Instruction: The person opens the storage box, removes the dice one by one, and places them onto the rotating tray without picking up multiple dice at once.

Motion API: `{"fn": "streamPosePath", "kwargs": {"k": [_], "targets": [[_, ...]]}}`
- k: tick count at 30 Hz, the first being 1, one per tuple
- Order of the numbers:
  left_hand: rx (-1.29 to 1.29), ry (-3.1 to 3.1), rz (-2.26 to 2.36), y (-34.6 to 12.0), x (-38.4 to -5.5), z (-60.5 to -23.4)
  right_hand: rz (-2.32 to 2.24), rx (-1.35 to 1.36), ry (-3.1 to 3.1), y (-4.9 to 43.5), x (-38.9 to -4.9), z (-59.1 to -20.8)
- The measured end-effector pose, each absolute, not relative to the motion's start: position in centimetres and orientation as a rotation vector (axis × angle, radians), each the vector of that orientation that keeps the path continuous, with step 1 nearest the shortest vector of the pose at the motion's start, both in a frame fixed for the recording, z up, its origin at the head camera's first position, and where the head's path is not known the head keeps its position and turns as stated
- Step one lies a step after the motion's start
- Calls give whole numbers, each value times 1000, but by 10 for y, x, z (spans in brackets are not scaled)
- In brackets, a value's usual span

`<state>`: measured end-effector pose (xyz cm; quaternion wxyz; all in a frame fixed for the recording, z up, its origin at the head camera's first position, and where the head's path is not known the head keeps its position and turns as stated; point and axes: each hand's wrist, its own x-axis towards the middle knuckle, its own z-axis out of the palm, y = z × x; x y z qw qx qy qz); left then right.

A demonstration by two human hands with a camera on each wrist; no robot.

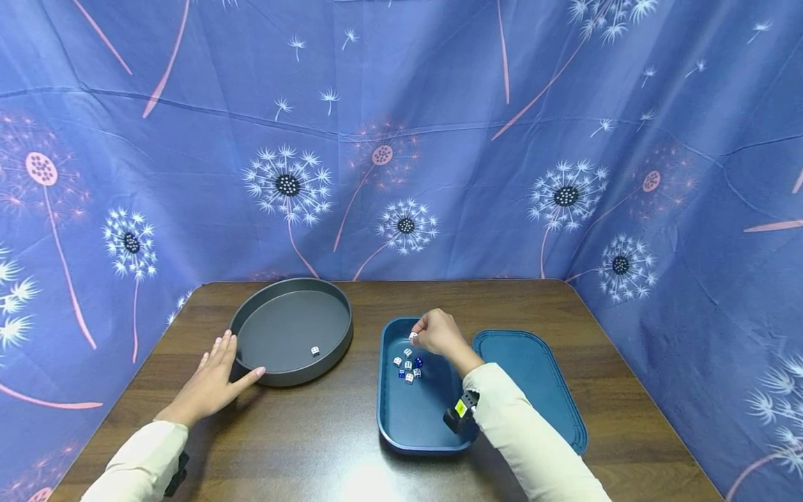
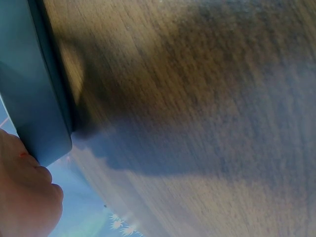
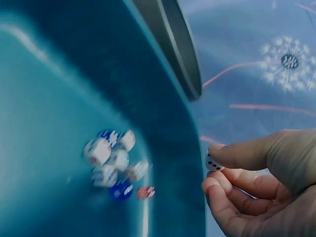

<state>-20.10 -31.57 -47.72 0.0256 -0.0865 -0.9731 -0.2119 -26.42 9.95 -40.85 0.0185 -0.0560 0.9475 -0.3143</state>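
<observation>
My right hand (image 1: 442,336) pinches a white die (image 3: 213,162) between thumb and fingers, over the far end of a blue rectangular tray (image 1: 423,422). Below it in the tray lie several white dice (image 1: 409,378) and blue dice (image 1: 418,362); the right wrist view, slightly blurred, also shows a small red die (image 3: 145,192) by the tray wall. Over on the left, my left hand (image 1: 210,380) rests with straight fingers against the near-left side of a round dark grey pan (image 1: 288,321). One white die (image 1: 316,351) lies inside that pan.
A flat blue lid (image 1: 533,380) lies to the right of the tray, partly under my right forearm. Everything stands on a brown wooden table (image 1: 301,446). A blue curtain (image 1: 401,90) with dandelion prints hangs behind and at both sides.
</observation>
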Motion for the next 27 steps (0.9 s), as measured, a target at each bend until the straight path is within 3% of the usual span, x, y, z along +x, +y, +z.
{"fn": "streamPosePath", "kwargs": {"k": [14, 27], "targets": [[-267, -3010, -651, -317, -202, -478, -1144, -391, 2990, 38, -263, -389], [-268, -3008, -643, -317, -202, -479, -1336, -511, 3075, -23, -253, -422]]}}
